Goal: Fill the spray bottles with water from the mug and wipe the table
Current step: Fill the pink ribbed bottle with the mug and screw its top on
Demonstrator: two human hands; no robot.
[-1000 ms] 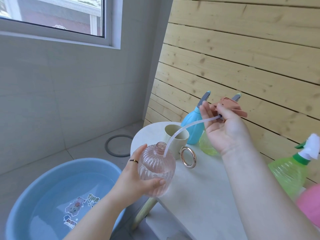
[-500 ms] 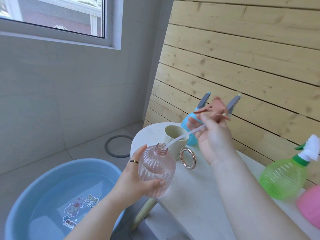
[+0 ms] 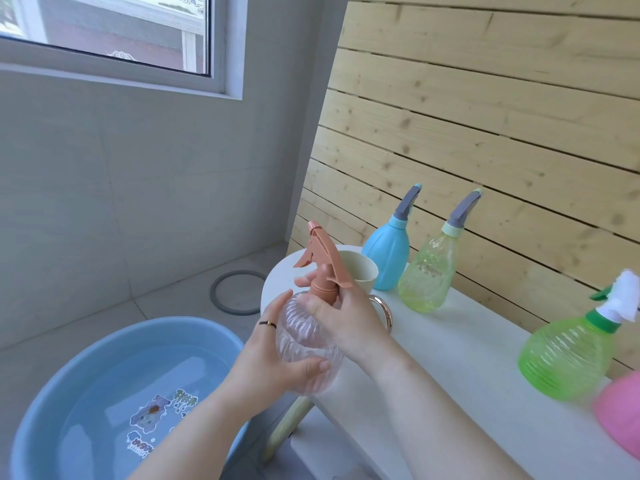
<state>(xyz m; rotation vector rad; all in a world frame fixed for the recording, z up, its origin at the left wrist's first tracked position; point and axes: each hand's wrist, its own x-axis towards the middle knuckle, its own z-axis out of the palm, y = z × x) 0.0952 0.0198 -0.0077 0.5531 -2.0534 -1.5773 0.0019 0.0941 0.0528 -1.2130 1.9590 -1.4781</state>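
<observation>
Head view: sprayer head (image 3: 320, 261), held off with its tube trailing half a second ago, now sits on clear pink bottle (image 3: 304, 355) neck, just in front of mug (image 3: 356, 268). Right hand (image 3: 349, 320) grasps its collar; left hand (image 3: 273, 362) wraps the bottle. Probably capping. Basin sticker (image 3: 156, 420), below-left of mug: lettering unreadable.

4 spray bottles (image 3: 308, 344) (image 3: 386, 258) (image 3: 427, 275) (image 3: 568, 355), 1 mug (image 3: 360, 268), 1 basin (image 3: 104, 336), 1 pink object (image 3: 620, 410)

FREE: bare table (image 3: 478, 355) between yellow-green bottle (image 3: 427, 278) and green bottle (image 3: 568, 355); its front edge | BLOCKED: mug (image 3: 362, 268), blue bottle (image 3: 386, 259) at far end by plank wall (image 3: 485, 133); pink bottle (image 3: 620, 417) at right; left hand (image 3: 273, 362), right hand (image 3: 349, 323) gripping clear bottle (image 3: 304, 341) at near-left edge | FLOOR: water basin (image 3: 52, 393)
</observation>
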